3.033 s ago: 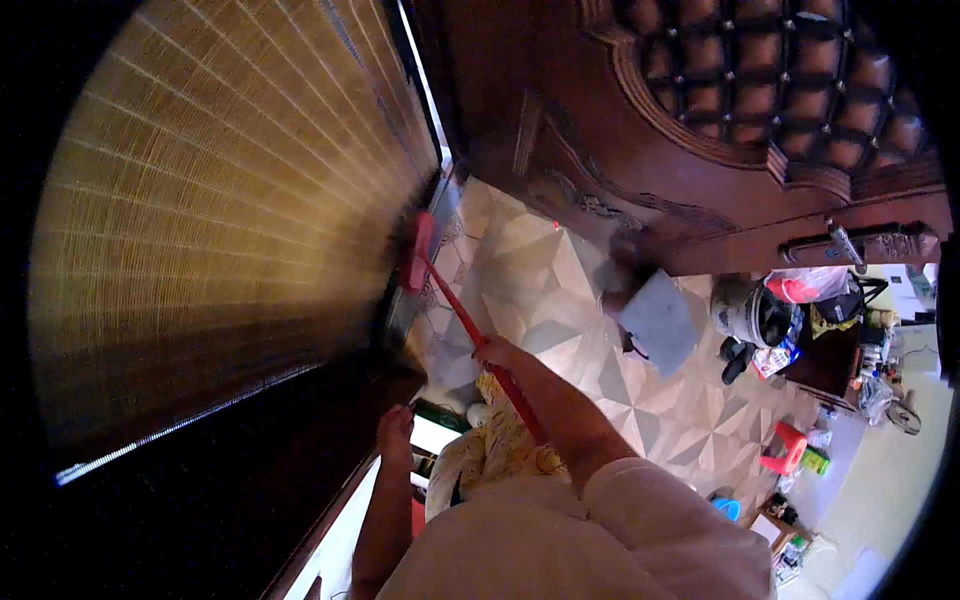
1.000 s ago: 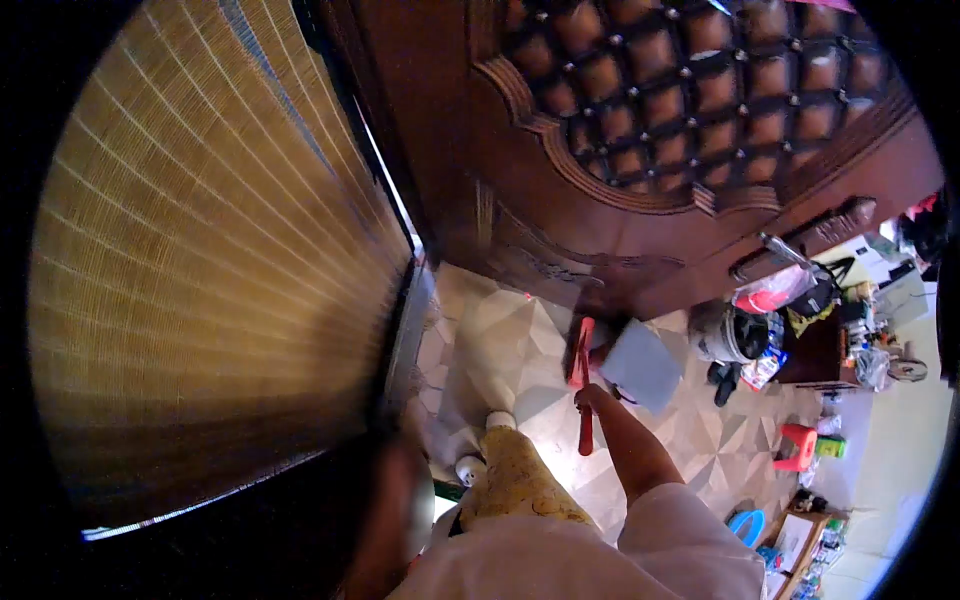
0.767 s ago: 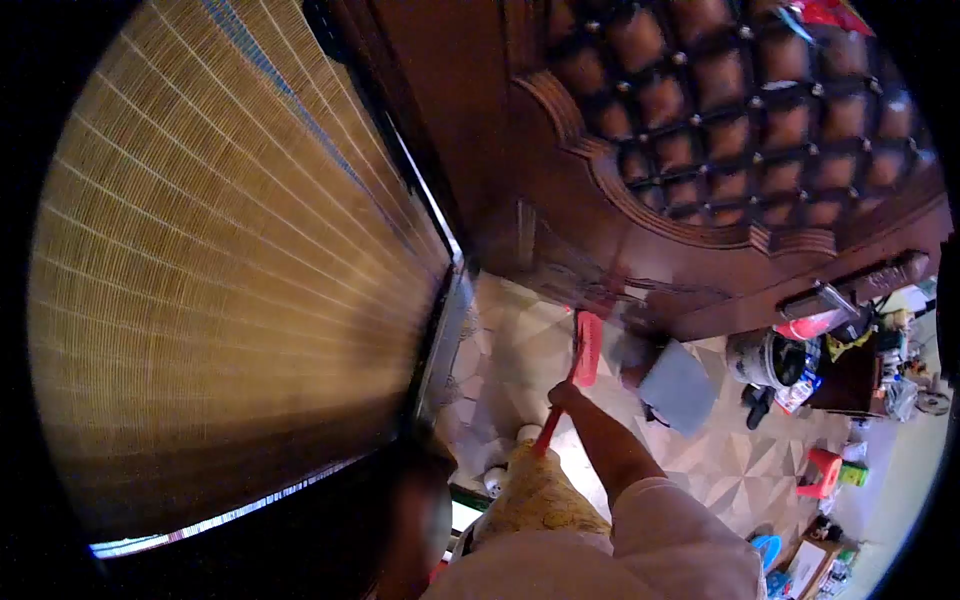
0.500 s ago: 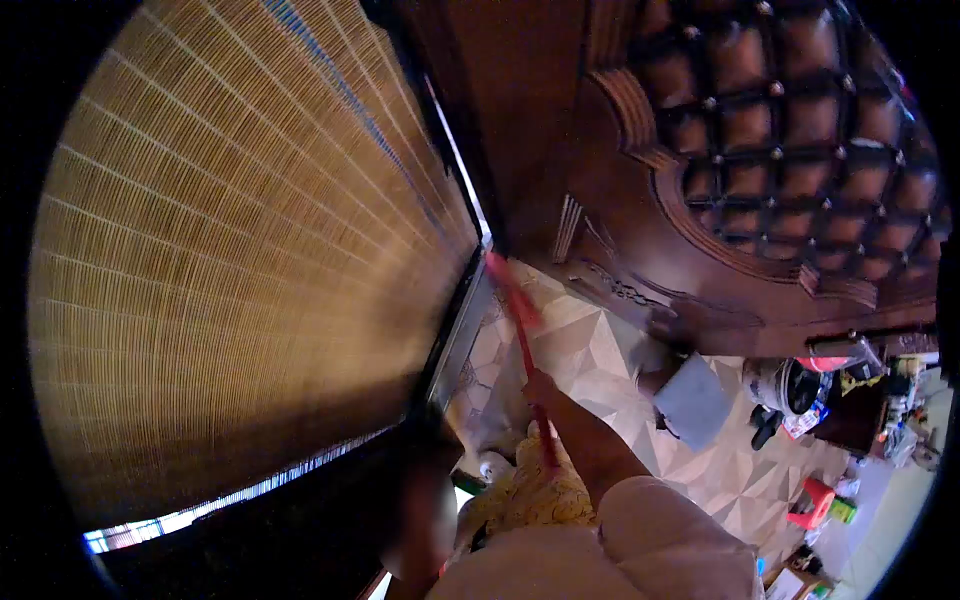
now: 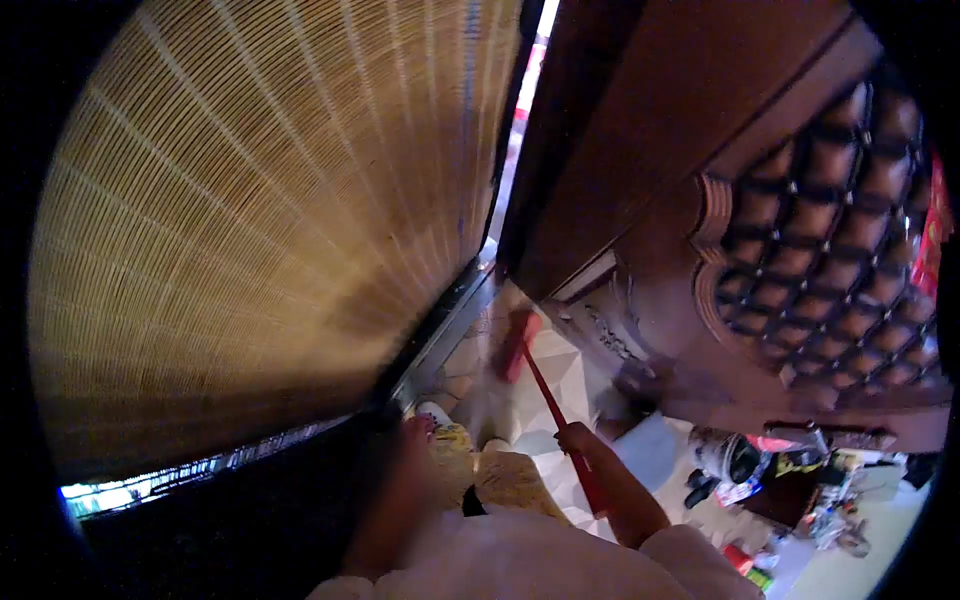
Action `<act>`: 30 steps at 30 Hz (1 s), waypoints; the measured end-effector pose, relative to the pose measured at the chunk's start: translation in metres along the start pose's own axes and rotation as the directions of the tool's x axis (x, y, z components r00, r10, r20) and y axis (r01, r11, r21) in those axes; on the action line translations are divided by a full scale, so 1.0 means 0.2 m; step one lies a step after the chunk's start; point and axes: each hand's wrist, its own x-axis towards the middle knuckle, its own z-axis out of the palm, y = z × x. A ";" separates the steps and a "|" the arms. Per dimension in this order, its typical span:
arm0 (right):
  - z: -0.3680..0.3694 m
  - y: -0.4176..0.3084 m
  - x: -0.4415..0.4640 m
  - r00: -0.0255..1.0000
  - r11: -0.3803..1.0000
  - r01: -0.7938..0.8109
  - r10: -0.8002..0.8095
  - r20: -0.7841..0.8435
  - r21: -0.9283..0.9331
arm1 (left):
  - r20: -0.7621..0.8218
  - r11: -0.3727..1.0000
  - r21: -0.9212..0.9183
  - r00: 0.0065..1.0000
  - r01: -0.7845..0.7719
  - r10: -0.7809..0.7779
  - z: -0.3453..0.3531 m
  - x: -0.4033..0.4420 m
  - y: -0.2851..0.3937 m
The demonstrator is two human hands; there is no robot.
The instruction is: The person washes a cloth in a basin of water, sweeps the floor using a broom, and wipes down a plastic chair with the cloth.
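Observation:
My right hand [image 5: 580, 442] is closed around the handle of a red long-handled brush [image 5: 543, 383]. The brush head [image 5: 520, 345] is smeared by motion and sits over the floor by the door gap; its bristles cannot be made out. My left hand [image 5: 412, 440] is a blur below the woven bamboo blind [image 5: 270, 240], near the dark lower edge. Its fingers do not show clearly.
A dark brown carved door [image 5: 640, 170] with a tufted leather panel [image 5: 820, 240] rises on the right. A metal threshold [image 5: 440, 340] crosses the tiled floor [image 5: 545, 385]. Beyond lie a grey flat piece [image 5: 640, 455], a bucket [image 5: 725, 455] and clutter.
The view has turned, and the blind and door have shifted in it. My right hand has lowered toward me with the brush. The brush head now lies at a different angle, nearer to me.

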 end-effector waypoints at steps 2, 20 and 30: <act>-0.02 -0.01 0.08 0.999 0.993 0.036 -0.036 -0.002 0.115 | -0.033 0.998 0.039 0.998 0.051 -0.050 0.07 0.04 0.01; 0.37 -0.91 1.15 0.960 0.948 0.270 -0.251 0.125 -0.169 | -0.187 0.921 0.389 0.977 -0.025 0.106 -0.08 -0.01 0.69; -0.29 -1.10 0.19 0.966 0.882 0.202 -0.107 0.236 -0.425 | -0.182 0.849 0.328 0.854 -0.414 0.487 0.23 0.20 0.37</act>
